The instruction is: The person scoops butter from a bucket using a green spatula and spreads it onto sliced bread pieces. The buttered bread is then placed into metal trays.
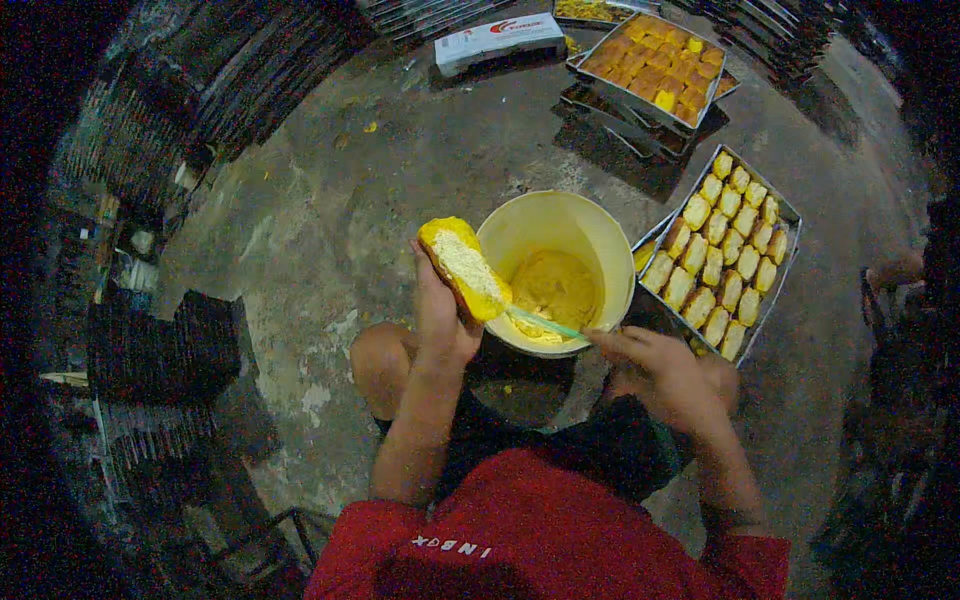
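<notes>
My left hand [442, 311] holds a split bread bun [463, 266], its yellow inner face turned up with a pale spread along the middle. In my right hand [645, 360] is the end of a thin greenish spreading tool [546, 322]; its far end touches the lower end of the bun. Between my hands stands a round cream-coloured bucket [628, 262], and the bun overlaps its left rim. Low in the bucket lies a yellowish-brown creamy filling [556, 285], with more smeared on the near inner wall.
On the right, a metal tray [780, 300] of bread pieces in rows rests over another tray. Farther back, a tray of browned buns [652, 64] sits atop stacked trays, beside a white printed box [499, 43]. The floor is stained concrete [300, 225]. Dark corrugated sheets stand around the edges.
</notes>
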### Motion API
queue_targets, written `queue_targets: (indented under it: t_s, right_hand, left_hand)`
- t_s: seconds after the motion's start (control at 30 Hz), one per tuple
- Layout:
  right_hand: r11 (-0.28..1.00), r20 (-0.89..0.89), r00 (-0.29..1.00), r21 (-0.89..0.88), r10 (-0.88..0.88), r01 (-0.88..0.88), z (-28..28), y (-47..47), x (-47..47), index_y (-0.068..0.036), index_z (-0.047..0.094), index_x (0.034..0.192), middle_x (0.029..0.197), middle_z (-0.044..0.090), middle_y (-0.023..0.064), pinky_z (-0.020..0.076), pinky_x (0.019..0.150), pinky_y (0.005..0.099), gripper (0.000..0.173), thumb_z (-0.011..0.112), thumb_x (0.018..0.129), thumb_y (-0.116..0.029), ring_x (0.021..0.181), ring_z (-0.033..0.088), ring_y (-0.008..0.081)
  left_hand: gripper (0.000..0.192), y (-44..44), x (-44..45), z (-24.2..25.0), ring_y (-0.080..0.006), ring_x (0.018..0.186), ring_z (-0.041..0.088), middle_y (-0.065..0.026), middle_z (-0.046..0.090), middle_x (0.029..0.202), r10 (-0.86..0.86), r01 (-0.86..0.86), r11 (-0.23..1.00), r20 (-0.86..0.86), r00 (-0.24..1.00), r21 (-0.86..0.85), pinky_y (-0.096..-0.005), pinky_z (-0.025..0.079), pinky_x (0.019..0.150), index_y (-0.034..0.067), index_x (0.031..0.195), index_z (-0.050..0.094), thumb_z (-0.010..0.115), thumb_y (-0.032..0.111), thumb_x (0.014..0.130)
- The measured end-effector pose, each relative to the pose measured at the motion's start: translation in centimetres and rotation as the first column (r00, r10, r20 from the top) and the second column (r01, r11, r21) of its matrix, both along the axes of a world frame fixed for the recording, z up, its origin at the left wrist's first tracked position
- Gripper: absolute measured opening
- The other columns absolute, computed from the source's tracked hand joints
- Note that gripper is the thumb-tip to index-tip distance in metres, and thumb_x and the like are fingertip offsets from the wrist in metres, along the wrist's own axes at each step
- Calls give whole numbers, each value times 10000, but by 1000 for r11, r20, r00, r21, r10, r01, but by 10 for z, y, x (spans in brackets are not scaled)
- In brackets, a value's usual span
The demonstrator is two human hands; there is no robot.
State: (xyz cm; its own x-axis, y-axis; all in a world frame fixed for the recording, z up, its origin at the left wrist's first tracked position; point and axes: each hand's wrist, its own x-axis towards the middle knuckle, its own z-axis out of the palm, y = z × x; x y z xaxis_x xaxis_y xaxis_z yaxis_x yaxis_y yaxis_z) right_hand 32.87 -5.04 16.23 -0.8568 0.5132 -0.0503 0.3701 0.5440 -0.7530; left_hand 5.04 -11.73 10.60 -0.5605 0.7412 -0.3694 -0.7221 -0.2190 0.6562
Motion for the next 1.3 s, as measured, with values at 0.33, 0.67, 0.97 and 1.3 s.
queue_targets:
  t_s: [0.33,0.67,0.97,1.3]
  right_hand:
    - [981,-85,977,-35,-194,191,-11,31,-41,-9,727,1040,851,732,137,538,710,318,225,649,974,-209,740,691,181]
    - [879,-145,976,428,-163,210,-34,5,-54,-149,666,1279,831,634,84,537,647,357,394,679,890,-94,704,643,259]
    - [960,-235,971,259,-47,109,-49,-16,-30,-114,665,1254,833,645,75,515,625,329,332,619,925,-97,739,638,226]
    - [582,127,897,-720,-424,377,-59,-13,-38,-13,674,993,581,441,-42,311,401,265,360,566,1028,-355,452,367,56]
  left_hand:
    - [677,-21,27,14,-229,1078,660,-129,624,1274,-427,427,903,15,904,-46,-381,557,924,45,1413,455,319,593,1038]
    - [646,-14,6,13,-210,1131,627,-87,626,1259,-258,258,966,-5,966,11,-385,531,968,68,1372,494,310,592,1041]
    - [598,15,-31,-15,-204,916,662,-54,653,1027,-36,31,997,76,996,72,-400,577,806,130,1230,550,303,635,1024]
    - [620,47,-4,-30,-190,1024,642,-34,630,1113,-194,206,932,-68,979,299,-380,541,917,109,1238,543,314,642,1020]
